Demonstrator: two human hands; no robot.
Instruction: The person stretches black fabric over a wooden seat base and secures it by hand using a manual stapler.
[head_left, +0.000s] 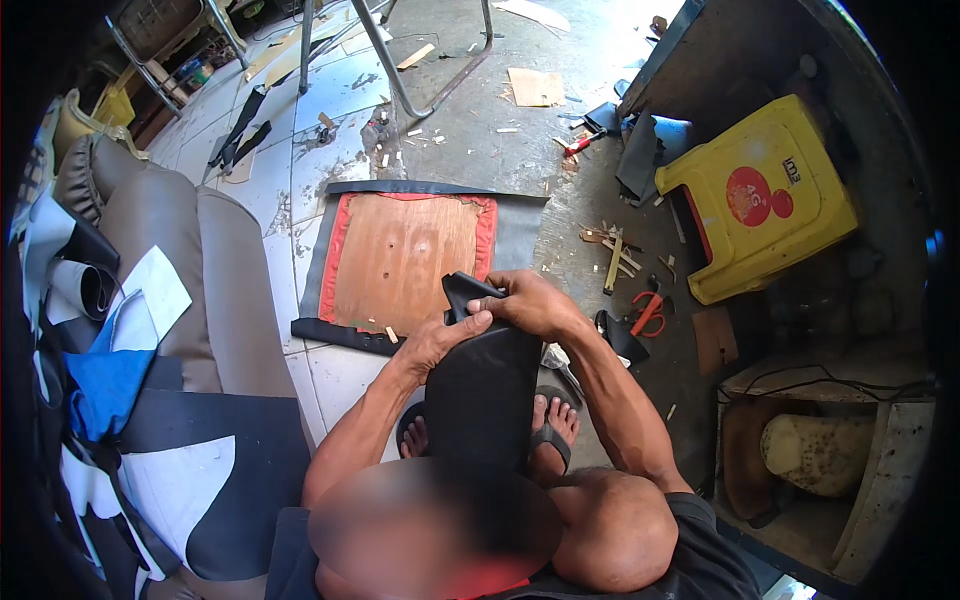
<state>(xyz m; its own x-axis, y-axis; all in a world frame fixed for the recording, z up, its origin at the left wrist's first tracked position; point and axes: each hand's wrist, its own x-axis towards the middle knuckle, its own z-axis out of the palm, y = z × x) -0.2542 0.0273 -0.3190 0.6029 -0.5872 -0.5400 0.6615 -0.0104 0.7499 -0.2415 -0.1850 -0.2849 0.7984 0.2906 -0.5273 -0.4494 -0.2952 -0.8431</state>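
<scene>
Far left: grey sofa (pixel 215 300) strewn with blue, white and black offcuts (pixel 110 370). Centre floor: plywood seat board (pixel 405 255) lying flat on red-edged black covering, well apart from both hands. Left hand (pixel 440 340) clamped on the left edge of a black vinyl panel (pixel 480 390), thumb on top. Right hand (pixel 530 300) pinching the panel's upper corner, fingers curled tight over a fold. Panel held upright between the knees, above sandalled feet (pixel 550 425). Judged step: folding or shaping the top edge of the vinyl. Next move appears to demand firm tension from both hands to keep the fold straight. Right of that: red-handled scissors (pixel 648 312) and wood scraps on the floor, yellow plastic stool (pixel 765 200) beyond.
</scene>
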